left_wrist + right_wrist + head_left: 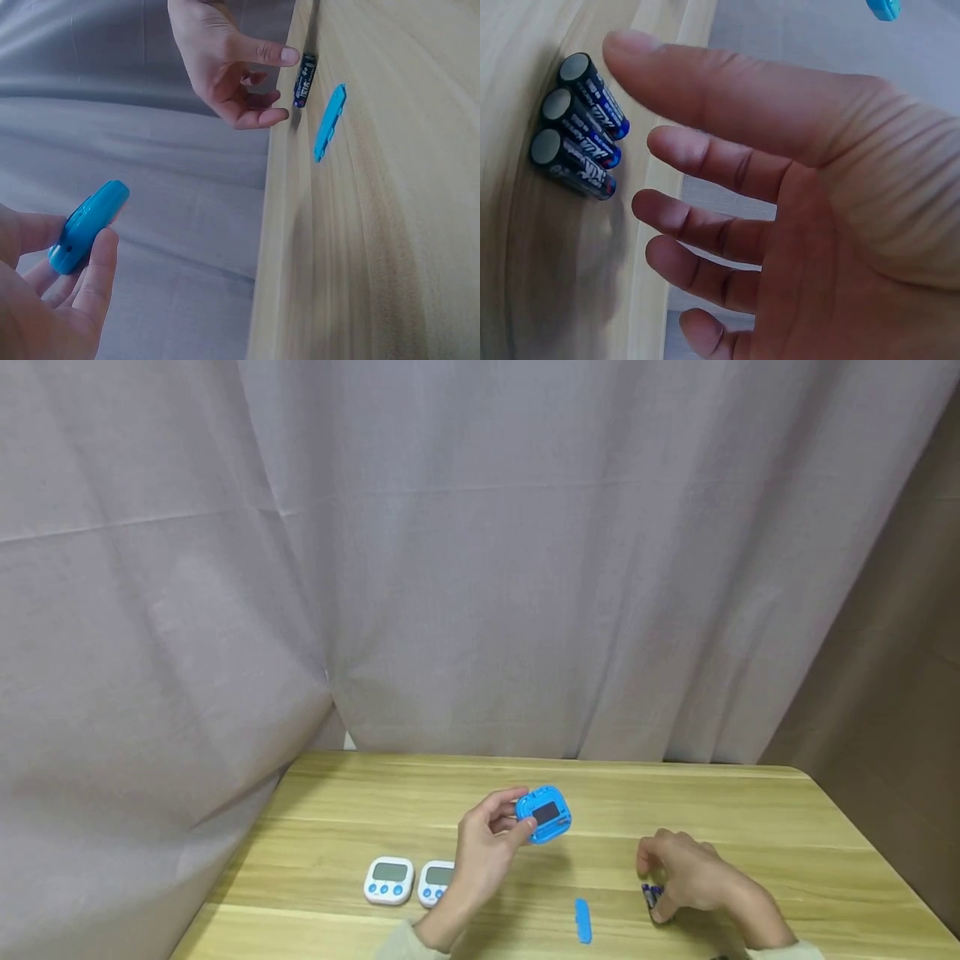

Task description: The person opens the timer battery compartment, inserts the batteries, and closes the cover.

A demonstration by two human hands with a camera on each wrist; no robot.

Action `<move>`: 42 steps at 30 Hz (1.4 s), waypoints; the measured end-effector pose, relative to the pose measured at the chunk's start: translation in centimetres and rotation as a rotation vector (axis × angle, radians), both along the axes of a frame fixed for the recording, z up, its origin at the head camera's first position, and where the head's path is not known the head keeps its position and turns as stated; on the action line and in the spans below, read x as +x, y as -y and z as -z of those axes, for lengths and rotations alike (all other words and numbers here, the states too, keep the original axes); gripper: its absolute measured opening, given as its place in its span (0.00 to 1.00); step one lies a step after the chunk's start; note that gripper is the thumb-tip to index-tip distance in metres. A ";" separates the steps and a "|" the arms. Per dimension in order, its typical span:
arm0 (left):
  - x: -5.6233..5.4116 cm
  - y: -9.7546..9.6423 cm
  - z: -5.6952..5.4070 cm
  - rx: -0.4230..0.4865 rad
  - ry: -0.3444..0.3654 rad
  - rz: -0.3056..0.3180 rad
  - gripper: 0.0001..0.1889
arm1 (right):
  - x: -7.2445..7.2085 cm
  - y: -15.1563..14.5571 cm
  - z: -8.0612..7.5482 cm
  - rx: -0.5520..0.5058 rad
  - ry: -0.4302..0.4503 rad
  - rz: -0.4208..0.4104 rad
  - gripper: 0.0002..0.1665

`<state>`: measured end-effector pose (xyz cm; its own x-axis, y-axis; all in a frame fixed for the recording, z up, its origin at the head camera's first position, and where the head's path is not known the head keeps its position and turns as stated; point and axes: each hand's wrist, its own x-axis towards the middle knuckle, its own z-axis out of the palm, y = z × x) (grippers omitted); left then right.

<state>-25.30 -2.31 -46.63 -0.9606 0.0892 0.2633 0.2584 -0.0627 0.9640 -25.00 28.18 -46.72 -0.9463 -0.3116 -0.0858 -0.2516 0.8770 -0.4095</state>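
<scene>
My left hand (pixel 482 852) holds a blue-backed timer (pixel 547 812) above the table, pinched between thumb and fingers. Its back faces up, showing a dark rectangular panel and what looks like an uncovered battery slot. On the wood below lies a narrow blue battery cover (pixel 582 921). Over to the right, my right hand (pixel 693 872) hovers at three dark blue batteries (pixel 581 116) standing side by side in the right wrist view. Its thumb and fingers are spread and loosely bent around them, with a visible gap to the batteries and nothing gripped.
Two white timers (pixel 388 881) with grey screens and blue buttons lie face up on the left, one partly behind my left wrist. The wooden table (pixel 360 793) ends at a grey curtain (pixel 480 568). A small dark thing (pixel 718 957) shows at the bottom edge.
</scene>
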 end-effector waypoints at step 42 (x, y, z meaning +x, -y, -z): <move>0.2 0.0 0.1 -0.008 -0.017 0.012 0.20 | -0.3 0.6 1.3 0.046 -0.039 0.036 0.27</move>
<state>-25.09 -2.35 -46.77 -0.9547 0.1033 0.2791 0.2743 -0.0584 0.9599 -25.30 27.58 -48.01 -0.9598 -0.2737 -0.0620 -0.2344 0.9033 -0.3593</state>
